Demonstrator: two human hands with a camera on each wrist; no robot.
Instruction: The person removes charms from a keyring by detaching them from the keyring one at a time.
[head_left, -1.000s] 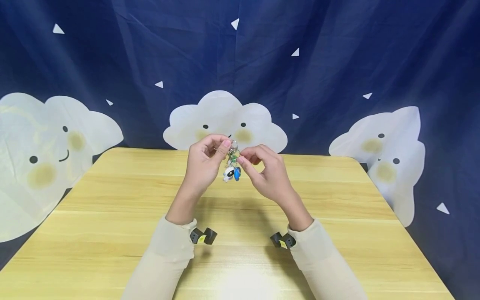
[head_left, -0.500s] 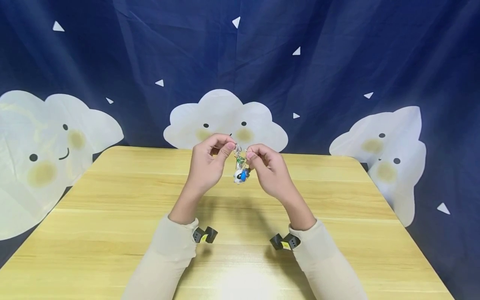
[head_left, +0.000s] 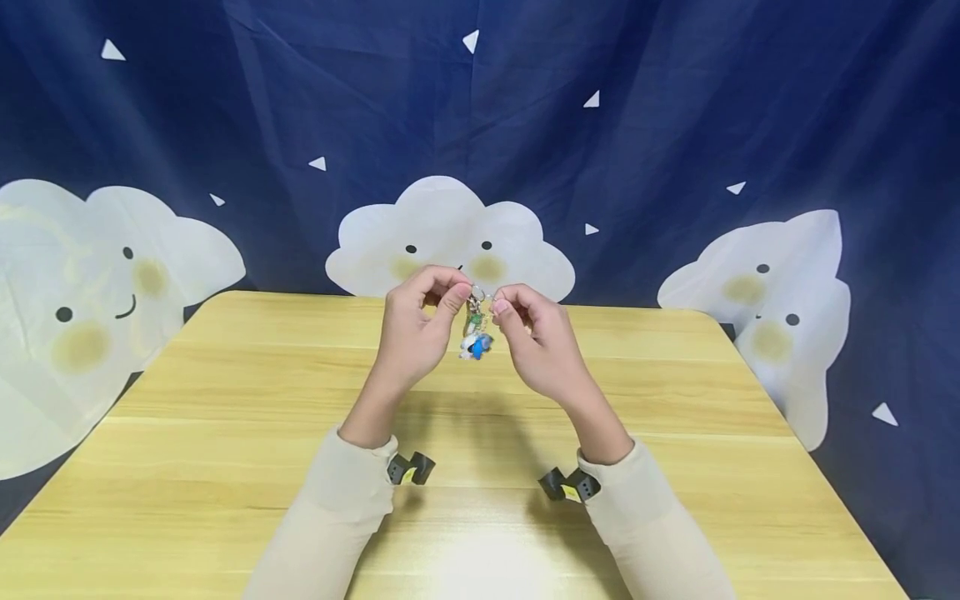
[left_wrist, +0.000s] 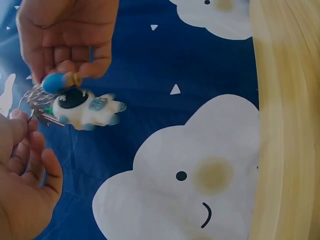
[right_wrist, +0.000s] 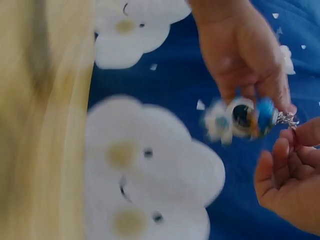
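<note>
Charm keyring (head_left: 476,345) blocks gap btwn L hand (head_left: 415,327) & R hand (head_left: 542,340); room below, abv table (head_left: 660,371).

Table (head_left: 187,492) and curtain (head_left: 667,133).
Table: pale wood grain, bright glare (head_left: 491,571) on near side. Curtain: dark blue, behind table, printed with white cloud faces (head_left: 450,229), small white triangles (head_left: 470,41).

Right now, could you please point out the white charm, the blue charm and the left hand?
White charm (left_wrist: 89,113), left wrist view: its body.
Blue charm (left_wrist: 54,83), left wrist view: its blue part.
Left hand (head_left: 415,327), head view: back of hand.
</note>
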